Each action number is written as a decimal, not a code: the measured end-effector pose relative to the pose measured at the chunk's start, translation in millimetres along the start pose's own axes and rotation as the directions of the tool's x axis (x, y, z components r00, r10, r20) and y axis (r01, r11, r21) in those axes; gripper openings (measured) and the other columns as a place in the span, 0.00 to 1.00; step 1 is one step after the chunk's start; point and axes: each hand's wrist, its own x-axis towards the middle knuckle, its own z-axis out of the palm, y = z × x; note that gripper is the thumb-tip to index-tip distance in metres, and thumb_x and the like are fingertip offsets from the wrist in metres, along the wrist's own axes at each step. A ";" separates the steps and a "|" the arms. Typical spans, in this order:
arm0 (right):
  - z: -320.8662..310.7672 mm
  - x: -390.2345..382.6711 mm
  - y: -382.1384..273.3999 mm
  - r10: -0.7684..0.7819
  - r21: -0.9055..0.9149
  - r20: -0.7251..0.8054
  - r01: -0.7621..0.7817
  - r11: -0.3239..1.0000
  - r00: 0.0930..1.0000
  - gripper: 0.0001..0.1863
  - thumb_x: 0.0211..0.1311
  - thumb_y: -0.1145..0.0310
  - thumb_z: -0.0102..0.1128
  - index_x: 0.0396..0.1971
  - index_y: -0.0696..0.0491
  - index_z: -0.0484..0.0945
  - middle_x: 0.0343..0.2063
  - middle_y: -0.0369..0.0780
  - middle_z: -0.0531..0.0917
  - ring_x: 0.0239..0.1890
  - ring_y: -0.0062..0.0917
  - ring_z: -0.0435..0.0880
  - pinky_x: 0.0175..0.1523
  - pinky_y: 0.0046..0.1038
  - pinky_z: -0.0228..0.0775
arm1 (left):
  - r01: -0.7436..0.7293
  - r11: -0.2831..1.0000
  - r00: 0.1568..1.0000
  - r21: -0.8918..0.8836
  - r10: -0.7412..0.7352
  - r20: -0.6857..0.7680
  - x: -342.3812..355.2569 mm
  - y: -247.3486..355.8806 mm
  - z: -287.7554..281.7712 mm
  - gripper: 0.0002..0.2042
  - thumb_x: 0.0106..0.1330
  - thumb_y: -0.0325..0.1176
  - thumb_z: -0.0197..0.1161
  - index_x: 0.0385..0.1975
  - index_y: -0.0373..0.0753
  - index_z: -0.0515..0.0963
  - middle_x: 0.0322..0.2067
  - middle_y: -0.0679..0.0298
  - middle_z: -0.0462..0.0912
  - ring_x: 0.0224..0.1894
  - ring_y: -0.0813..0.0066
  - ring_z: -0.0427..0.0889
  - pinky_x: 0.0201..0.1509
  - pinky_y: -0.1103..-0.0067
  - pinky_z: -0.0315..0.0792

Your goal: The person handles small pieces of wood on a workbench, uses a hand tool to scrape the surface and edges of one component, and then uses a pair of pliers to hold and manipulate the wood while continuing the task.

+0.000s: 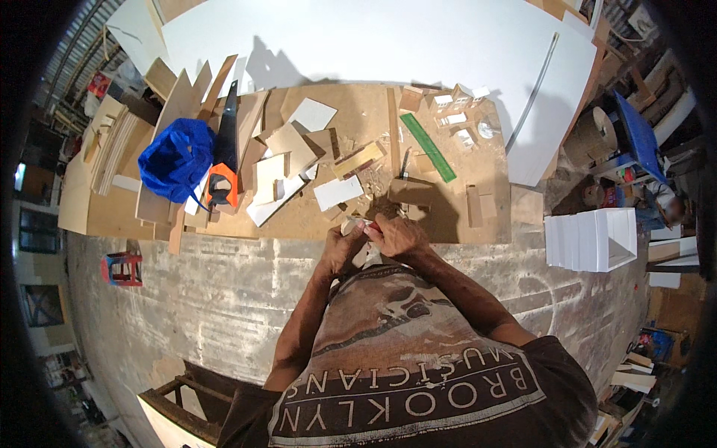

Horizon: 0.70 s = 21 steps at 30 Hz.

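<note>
My two hands meet just above the near edge of the wooden worktable point(299, 222). The left hand point(340, 252) is closed on a small pale wood piece point(349, 225). Pressed against it is my right hand point(402, 236), its fingers wrapped round a small red-handled tool point(375, 227). That tool's tip is too small to make out. Beyond them lie a white board offcut point(338, 193), a yellowish wood block point(359, 160) and scattered shavings. A green ruler point(428, 148) lies farther right, with a slim dark tool point(405, 163) beside it.
At the left, an orange-handled handsaw point(223, 187) and a blue bag point(176, 160) rest among upright boards. Small wooden models point(457, 101) stand at the table's far right. A large white sheet point(388, 41) stretches behind. White stacked boxes point(590, 239) and a red-blue stool point(122, 269) flank the floor.
</note>
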 end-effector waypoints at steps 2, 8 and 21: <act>2.2 0.0 3.0 0.012 -0.017 -0.015 -0.012 1.000 1.000 0.23 0.70 0.45 0.52 0.34 0.54 0.76 0.19 0.51 0.82 0.26 0.48 0.85 0.34 0.49 0.77 | 0.030 0.996 1.000 0.086 -0.031 0.006 -0.4 3.0 -2.6 0.17 0.69 0.43 0.68 0.42 0.32 0.80 0.35 0.64 0.86 0.33 0.80 0.81 0.35 0.82 0.74; 6.8 2.1 3.9 -0.027 -0.072 -0.092 0.021 0.997 0.995 0.23 0.70 0.46 0.54 0.32 0.53 0.75 0.18 0.49 0.81 0.24 0.47 0.84 0.32 0.48 0.75 | -0.021 0.996 0.999 0.088 0.024 -0.039 3.6 -4.1 -3.1 0.19 0.69 0.45 0.68 0.42 0.31 0.81 0.33 0.64 0.86 0.32 0.79 0.81 0.35 0.80 0.74; -6.7 13.1 1.3 -0.025 0.020 0.078 0.023 1.000 0.997 0.24 0.71 0.46 0.51 0.36 0.56 0.76 0.21 0.52 0.82 0.28 0.48 0.86 0.37 0.49 0.77 | -0.036 0.994 0.997 0.103 0.029 0.070 7.7 0.7 -10.8 0.18 0.73 0.43 0.63 0.44 0.31 0.80 0.36 0.63 0.85 0.34 0.79 0.81 0.38 0.80 0.75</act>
